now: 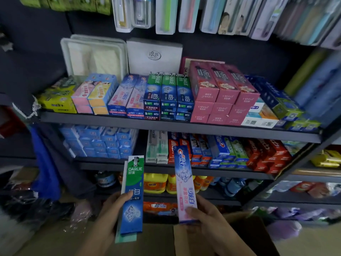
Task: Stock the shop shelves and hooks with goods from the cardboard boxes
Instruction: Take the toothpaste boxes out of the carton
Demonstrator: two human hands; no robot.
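Fingers of the left hand [108, 215] curl round the lower half of a green and blue Darlie toothpaste box [133, 194], thumb pressed on its front; a second, paler green box [125, 237] sits behind it in the same grip, its bottom end poking out below. Fingers of the right hand [208, 224] wrap the lower end of a blue and pink Crest toothpaste box [185, 185], thumb laid across its face. Both boxes stand upright, apart from each other, their tops reaching up in front of the lower shelf [184, 169]. Just under the right hand lies an open cardboard box [249, 235], one flap showing beneath the wrist.

Well above the fingers, the upper shelf [166, 126] carries rows of matching goods: shelved Darlie boxes [168, 97] stacked beside shelved Crest boxes [127, 97], with pink boxes [221, 95] to their right. Higher still, toothbrush packs [166, 15] hang in a row.
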